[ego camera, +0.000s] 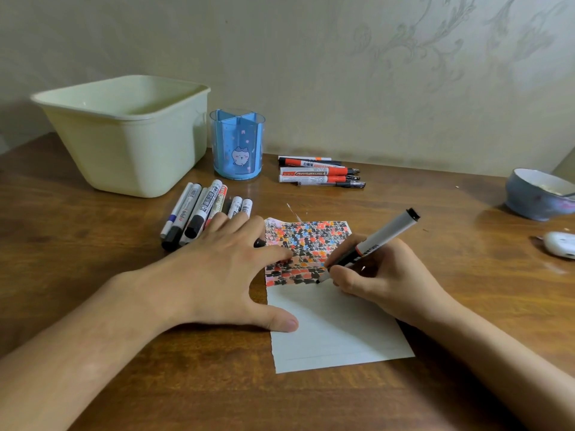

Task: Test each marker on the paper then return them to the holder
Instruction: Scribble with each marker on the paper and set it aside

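Head view: a person tests a marker (371, 242) on a sheet of paper (334, 331) lying on a wooden desk (93, 321). The right hand (379, 275) pinches the marker low on its barrel, fingers curled round it, with the tip touching the paper at the lower edge of a dense patch of black, red, orange and blue scribbles (306, 251) that fills the sheet's far half. The marker slants up and to the right, its black end pointing away from the person. The left hand (224, 265) lies flat and spread, fingers straight, pressing the paper's left edge, the thumb resting on the blank near half. A small black object (259, 243), possibly a cap, peeks out from under its fingers.

Just beyond the left hand, a row of markers (199, 213) lies side by side on the desk, partly covered by the fingertips. Farther back stands the blue translucent holder (238, 144), divided into compartments. To its right, near the wall, lies a second group of red-and-white markers (320, 173). A cream plastic tub (124, 135) sits at far left, touching or just beside the holder. At the right edge are a blue-grey bowl (538, 194) and a small white object (560, 244).
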A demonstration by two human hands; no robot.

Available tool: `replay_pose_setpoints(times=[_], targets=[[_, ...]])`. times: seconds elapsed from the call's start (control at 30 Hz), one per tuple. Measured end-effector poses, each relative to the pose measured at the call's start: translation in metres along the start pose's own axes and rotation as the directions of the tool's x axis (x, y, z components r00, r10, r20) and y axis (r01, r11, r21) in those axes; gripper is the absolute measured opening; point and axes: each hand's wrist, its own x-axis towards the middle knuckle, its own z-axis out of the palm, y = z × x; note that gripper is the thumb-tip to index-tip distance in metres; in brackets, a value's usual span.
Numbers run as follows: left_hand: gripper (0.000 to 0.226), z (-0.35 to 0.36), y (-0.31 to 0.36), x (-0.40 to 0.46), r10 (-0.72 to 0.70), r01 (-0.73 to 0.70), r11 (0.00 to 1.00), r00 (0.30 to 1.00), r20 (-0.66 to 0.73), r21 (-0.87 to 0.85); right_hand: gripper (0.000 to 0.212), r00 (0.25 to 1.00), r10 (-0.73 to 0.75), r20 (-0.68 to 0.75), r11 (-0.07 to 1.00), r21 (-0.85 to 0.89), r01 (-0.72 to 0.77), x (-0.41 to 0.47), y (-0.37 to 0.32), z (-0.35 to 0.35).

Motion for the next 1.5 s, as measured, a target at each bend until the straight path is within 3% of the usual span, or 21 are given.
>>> replay_pose_setpoints(times=[0.77, 1.17, 1.3, 1.4, 1.5], targets=[[0.106, 0.0003, -0.0014, -0.0003, -0.018, 0.019, 1.0, 0.999, 0.045, -0.025, 0.002, 1.0, 0.004, -0.007, 1.0, -0.023, -0.004, 0.001, 0.0002, 0.0001], [0.104, -0.0019, 0.0005, 0.0005, -0.02, 0.021, 1.0, 0.999, 0.047, -0.018, 0.009, 1.0, 0.015, -0.01, 0.998, -0.053, -0.015, 0.0018, 0.001, -0.0018], [0.103, -0.0014, 0.0008, -0.0003, -0.014, 0.014, 1.0, 1.0, 0.024, -0.021, 0.009, 1.0, 0.007, -0.024, 0.994, 0.111, -0.005, 0.0022, 0.0024, -0.0048], [0.102, -0.0028, 0.0006, -0.0007, 0.01, -0.011, 0.998, 1.0, -0.019, -0.063, 0.022, 0.998, 0.006, -0.064, 0.958, 0.286, 0.013, 0.0027, -0.001, -0.0067], [0.083, -0.0062, -0.0009, -0.0013, 0.021, -0.041, 0.987, 0.992, -0.126, -0.155, 0.027, 0.997, 0.031, -0.076, 0.936, 0.351, -0.003, 0.0036, -0.0048, -0.0083]])
